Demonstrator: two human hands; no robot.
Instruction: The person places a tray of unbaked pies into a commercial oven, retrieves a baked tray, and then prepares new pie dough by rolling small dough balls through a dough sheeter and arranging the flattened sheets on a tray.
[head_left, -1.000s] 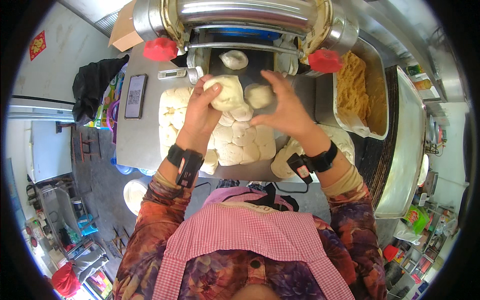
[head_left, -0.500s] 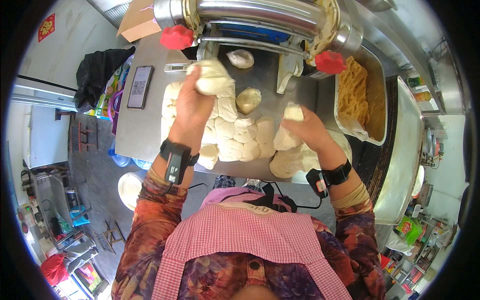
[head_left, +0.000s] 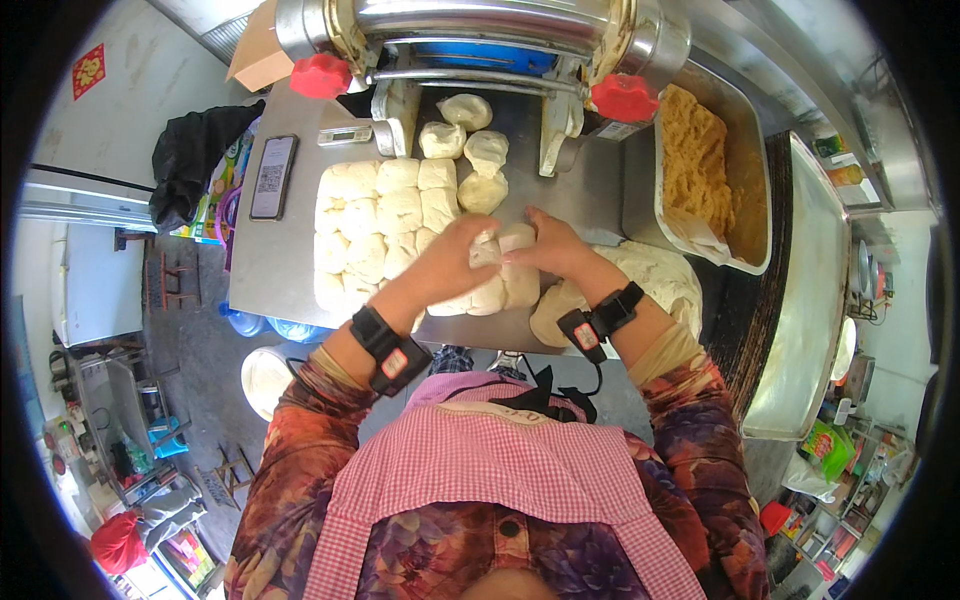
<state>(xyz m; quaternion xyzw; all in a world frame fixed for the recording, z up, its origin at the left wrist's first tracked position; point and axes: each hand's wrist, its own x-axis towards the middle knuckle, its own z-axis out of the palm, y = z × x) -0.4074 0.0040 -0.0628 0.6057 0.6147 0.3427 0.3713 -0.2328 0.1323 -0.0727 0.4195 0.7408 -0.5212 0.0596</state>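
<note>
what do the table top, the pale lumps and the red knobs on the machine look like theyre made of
Table top: probably stainless steel, grey with a dull brushed sheen.
Pale lumps: soft raw dough by the look, matt cream, rounded and pressed together; the left hand and right hand meet on one.
Red knobs: likely moulded plastic, smooth, lobed and evenly coloured, though painted metal is possible.

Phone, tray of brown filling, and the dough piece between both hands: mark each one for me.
phone [head_left: 272, 177], head view, middle of its screen.
tray of brown filling [head_left: 757, 262], head view, lower right rim of the metal tray.
dough piece [head_left: 505, 262], head view, pale top surface between the hands.
</note>
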